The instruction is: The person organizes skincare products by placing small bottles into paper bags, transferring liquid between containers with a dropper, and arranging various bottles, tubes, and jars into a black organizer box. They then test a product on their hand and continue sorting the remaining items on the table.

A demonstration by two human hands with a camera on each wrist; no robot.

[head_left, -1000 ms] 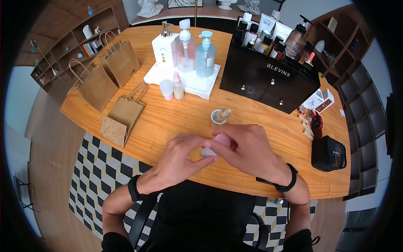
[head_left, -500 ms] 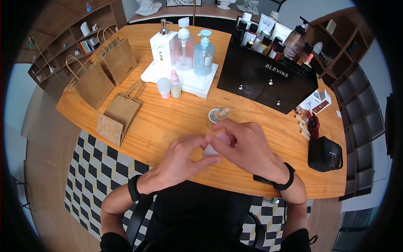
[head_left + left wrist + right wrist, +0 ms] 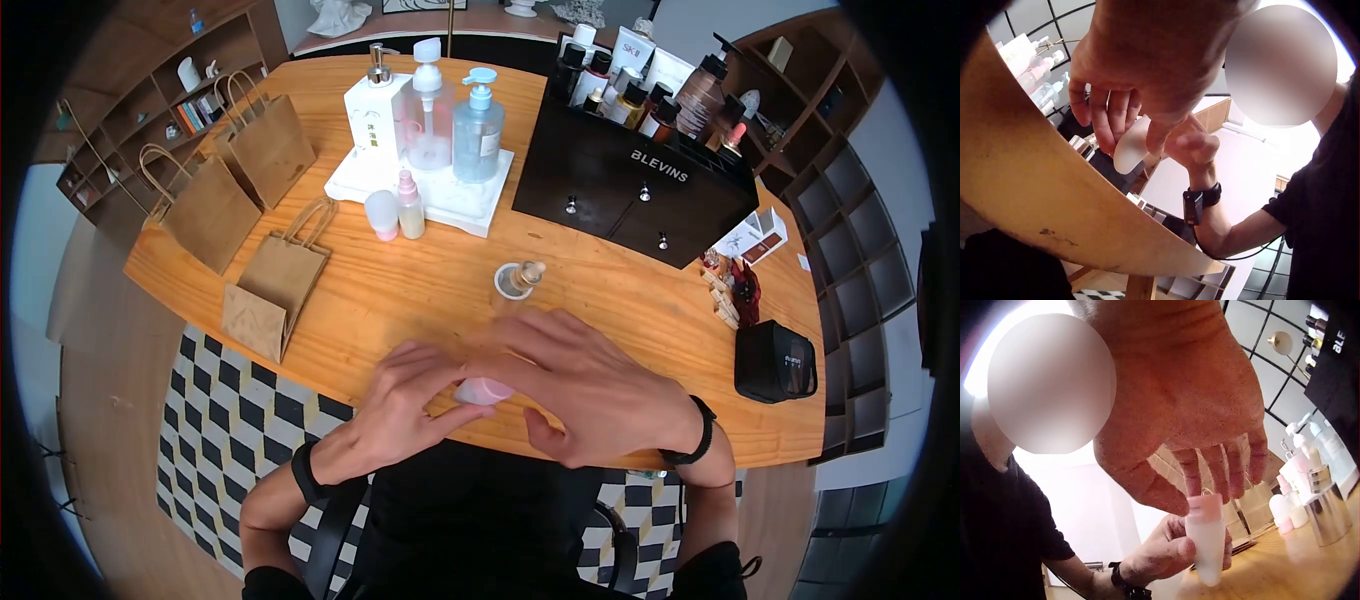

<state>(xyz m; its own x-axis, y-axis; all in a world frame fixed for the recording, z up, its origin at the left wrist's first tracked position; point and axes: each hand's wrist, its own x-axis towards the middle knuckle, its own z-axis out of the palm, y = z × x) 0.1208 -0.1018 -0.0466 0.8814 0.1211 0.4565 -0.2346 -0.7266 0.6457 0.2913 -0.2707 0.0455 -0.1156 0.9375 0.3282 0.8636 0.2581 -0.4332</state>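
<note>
A small frosted white bottle (image 3: 1210, 547) with a pink cap (image 3: 1205, 508) is held between the thumb and fingers of my left hand (image 3: 405, 400), near the table's front edge. In the left wrist view the bottle's pale body (image 3: 1132, 147) shows slanted below that hand. My right hand (image 3: 590, 390) hovers right at the cap with its fingers loosely extended. Its thumb stands apart from the bottle in the head view, and the forefinger partly covers the cap. Beyond the hands stands a small shiny container with a dropper-like top (image 3: 522, 278).
A white tray (image 3: 465, 217) carries pump bottles, with two small pink-and-white bottles (image 3: 396, 212) before it. Brown paper bags (image 3: 275, 285) stand at the left. A black cosmetics organizer (image 3: 630, 190) is at the back right; a black pouch (image 3: 775, 360) lies near the right edge.
Both hands and the bottle have come closer to the body and slightly left. The right thumb has moved away from the bottle, its fingers have spread, and the pink cap now points right.
</note>
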